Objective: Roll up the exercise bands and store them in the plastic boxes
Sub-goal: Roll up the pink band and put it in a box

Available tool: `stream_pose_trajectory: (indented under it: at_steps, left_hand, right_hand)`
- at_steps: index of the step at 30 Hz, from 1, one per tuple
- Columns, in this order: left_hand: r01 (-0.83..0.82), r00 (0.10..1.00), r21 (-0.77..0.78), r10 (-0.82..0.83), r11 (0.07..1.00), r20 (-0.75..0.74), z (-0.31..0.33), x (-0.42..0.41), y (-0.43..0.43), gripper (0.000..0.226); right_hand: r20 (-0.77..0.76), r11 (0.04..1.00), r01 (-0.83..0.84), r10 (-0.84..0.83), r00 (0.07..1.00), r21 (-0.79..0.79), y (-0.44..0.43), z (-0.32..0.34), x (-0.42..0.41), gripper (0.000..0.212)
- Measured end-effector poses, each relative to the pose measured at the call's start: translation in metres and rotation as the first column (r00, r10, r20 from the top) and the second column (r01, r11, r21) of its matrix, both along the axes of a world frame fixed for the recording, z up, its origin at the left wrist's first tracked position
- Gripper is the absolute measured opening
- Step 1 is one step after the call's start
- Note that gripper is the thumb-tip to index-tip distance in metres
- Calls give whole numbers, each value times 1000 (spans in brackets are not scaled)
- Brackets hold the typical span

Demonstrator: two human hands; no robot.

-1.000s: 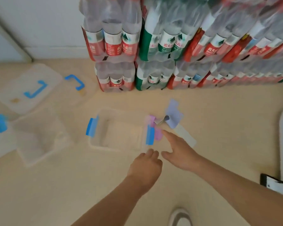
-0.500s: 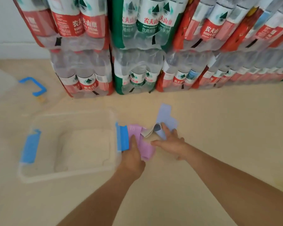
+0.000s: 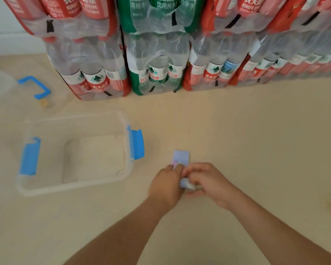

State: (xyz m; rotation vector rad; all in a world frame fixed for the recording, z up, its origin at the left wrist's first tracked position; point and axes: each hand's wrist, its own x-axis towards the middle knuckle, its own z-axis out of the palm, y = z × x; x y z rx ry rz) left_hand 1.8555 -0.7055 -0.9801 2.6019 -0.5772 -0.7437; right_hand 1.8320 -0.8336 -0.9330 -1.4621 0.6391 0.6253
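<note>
Beige floor (image 3: 256, 131); shrink-wrapped water packs (image 3: 157, 64) stacked along back. Left hand (image 3: 165, 183) and right hand (image 3: 208, 183) pinch lilac band (image 3: 181, 156), seemingly part-rolled, beside clear box (image 3: 75, 186).

The exercise bands (image 3: 181, 157) are mostly hidden.

Beige floor (image 3: 246, 131) carries an open plastic box (image 3: 73, 188) and stacked bottle packs (image 3: 157, 73).

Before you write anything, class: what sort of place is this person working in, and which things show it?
Probably a storeroom or stock corner: shrink-wrapped packs of red- and green-labelled water bottles are stacked in a row, and a clear plastic storage box with blue clips sits open on the beige floor.
</note>
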Motion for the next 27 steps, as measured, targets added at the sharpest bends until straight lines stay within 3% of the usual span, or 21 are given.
stream_pose_trajectory:
  at_steps: [3, 5, 8, 9, 11, 13, 15, 18, 21, 23, 25, 27]
  left_hand:
    - [-74, 994, -160, 59, 984, -97, 43, 8, -1, 19]
    - [-46, 992, -258, 13, 965, -128, 84, 23, 4, 5]
    - [-227, 938, -489, 55, 842, -342, 147, 51, 29, 3]
    - [-320, 903, -556, 69, 767, -424, 166, 57, 41, 17]
    - [-445, 840, -661, 27, 605, -542, 195, 57, 73, 38]
    - [-508, 810, -698, 3, 505, -587, 221, 48, 100, 50]
    - [-543, 811, -711, 59, 446, -582, 240, 36, 123, 57]
    - [-599, 801, -731, 261, 327, -539, 254, 23, 165, 66]
    - [-679, 706, -707, 437, 196, -557, 256, 9, 205, 73]
    - [-722, 680, -660, 389, 207, -621, 258, -5, 232, 58]
    - [-730, 683, -642, 298, 234, -667, 258, -20, 256, 37]
    - [-737, 662, -652, 388, 179, -642, 257, -28, 280, 31]
  right_hand:
    - [137, 987, 92, -73, 988, -135, -12, 24, 0, 39]
    - [213, 982, 152, -125, 969, -115, -29, 45, 5, 45]
    - [177, 968, -48, 4, 984, 246, -23, 83, 17, 80]
    - [176, 923, -125, 64, 982, 364, -12, 92, 22, 90]
    - [199, 810, -186, 88, 976, 557, 26, 113, 31, 75]
    - [216, 788, -157, 31, 976, 596, 76, 141, 37, 31]
    - [306, 855, -159, 0, 952, 493, 113, 161, 42, 16]
    - [545, 963, -230, 118, 830, 142, 150, 175, 45, 27]
    - [698, 948, -278, 305, 648, -156, 181, 188, 42, 30]
    - [725, 874, -363, 475, 499, -323, 204, 202, 41, 31]
    - [670, 830, -480, 530, 520, -285, 226, 214, 42, 35]
    - [569, 827, -557, 492, 659, -70, 243, 223, 45, 38]
